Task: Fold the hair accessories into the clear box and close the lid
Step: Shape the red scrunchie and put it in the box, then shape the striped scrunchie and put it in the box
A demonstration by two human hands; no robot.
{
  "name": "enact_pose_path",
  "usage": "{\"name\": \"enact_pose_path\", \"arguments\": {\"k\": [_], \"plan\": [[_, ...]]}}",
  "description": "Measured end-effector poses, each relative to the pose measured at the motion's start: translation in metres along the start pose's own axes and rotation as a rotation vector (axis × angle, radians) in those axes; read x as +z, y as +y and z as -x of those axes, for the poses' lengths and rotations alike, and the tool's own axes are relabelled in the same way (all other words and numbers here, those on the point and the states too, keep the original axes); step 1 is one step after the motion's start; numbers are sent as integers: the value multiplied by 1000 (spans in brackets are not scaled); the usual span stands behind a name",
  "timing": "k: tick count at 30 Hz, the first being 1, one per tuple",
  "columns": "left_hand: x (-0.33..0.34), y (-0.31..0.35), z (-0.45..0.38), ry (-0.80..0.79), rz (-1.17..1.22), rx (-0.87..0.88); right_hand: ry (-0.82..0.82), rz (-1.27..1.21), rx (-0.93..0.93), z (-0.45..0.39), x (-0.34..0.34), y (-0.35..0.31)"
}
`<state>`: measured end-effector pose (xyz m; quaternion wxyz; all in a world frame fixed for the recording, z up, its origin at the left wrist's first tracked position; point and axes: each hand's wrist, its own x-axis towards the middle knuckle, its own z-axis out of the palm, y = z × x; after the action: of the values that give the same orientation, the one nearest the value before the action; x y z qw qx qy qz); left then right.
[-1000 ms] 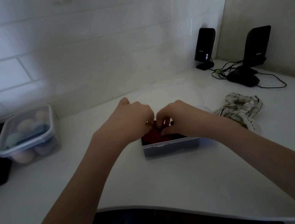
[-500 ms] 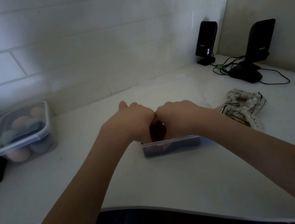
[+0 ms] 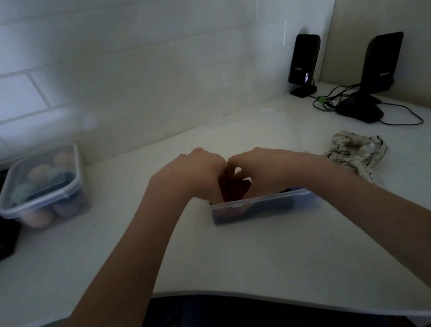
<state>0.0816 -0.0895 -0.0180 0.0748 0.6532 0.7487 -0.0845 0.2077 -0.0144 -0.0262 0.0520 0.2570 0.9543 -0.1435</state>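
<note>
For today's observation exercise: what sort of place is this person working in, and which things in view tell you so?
Probably a home desk or vanity corner: a white counter against a tiled wall, two black desktop speakers with cables, and a lidded tub of makeup sponges.

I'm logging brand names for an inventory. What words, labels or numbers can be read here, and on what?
Left speaker: a small light mark on its front, too blurred to read.
Right speaker: a small light label low on its front, too blurred to read.
Nothing else bears readable text.
</note>
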Motion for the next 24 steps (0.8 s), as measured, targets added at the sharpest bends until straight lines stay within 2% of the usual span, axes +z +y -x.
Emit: {"name": "enact_pose_path", "arguments": {"k": [2, 4, 6, 9, 11, 12, 14, 16, 17, 19, 22, 24], "plan": [[-6, -1, 4, -52, 43, -5, -41, -204, -8, 8, -6, 8], [-11, -3, 12, -52, 71, 8, 13, -358, -16, 21, -12, 17], [-16, -8, 20, -3, 147, 9, 182, -422, 2, 35, -17, 28], [-21, -15, 28, 117, 254, 9, 505, -373, 86, 54, -17, 57], [-21, -17, 29, 219, 285, 12, 595, -261, 270, 65, -12, 83], [-20, -16, 29, 265, 299, 9, 556, -188, 398, 71, -9, 96], [-16, -15, 27, 339, 324, 5, 354, -89, 585, 78, 1, 113], [-12, -13, 23, 406, 352, 24, 178, -95, 602, 81, 14, 118], [-10, -9, 20, 444, 371, 43, 165, -122, 578, 80, 21, 119], [-4, 1, 16, 511, 469, 105, 296, -193, 513, 76, 30, 118], [6, 18, 11, 551, 725, 213, 611, -328, 456, 76, 31, 112], [10, 24, 7, 586, 809, 265, 785, -445, 392, 82, 19, 103]]}}
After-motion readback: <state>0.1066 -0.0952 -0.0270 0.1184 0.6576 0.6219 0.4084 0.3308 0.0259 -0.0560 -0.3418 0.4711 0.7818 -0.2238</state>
